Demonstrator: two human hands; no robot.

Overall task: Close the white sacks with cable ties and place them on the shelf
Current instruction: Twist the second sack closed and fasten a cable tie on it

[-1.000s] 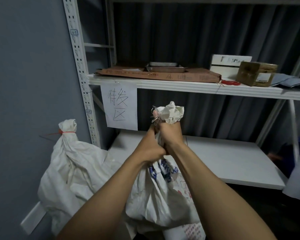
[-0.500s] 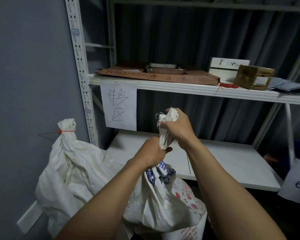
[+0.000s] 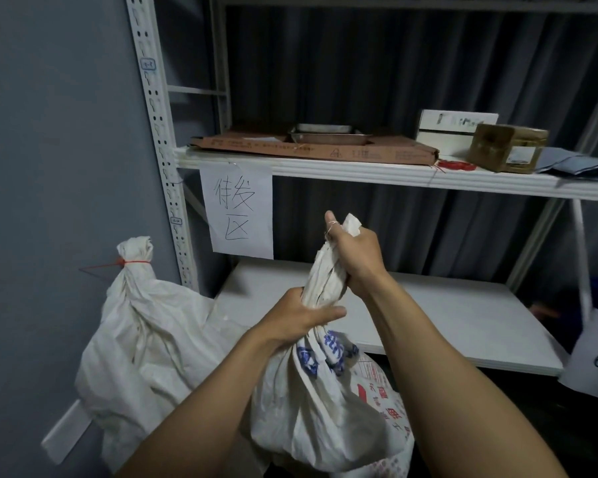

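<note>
A white sack with blue and red print hangs in front of me, its neck gathered into a twisted rope. My left hand clamps the lower neck. My right hand grips the upper neck, with the sack's mouth poking out above the fist. A second white sack leans against the wall on the left, tied at the neck with a red cable tie. More red cable ties lie on the upper shelf. The lower shelf is a bare white board behind the held sack.
On the upper shelf lie a flattened cardboard box with a metal tray, a white box and a brown box. A handwritten paper sign hangs from the shelf edge. The perforated post stands left.
My hands have moved apart along the sack's neck: the right rose and shifted right, the left stayed low. The neck is now stretched longer and twisted tighter between them.
</note>
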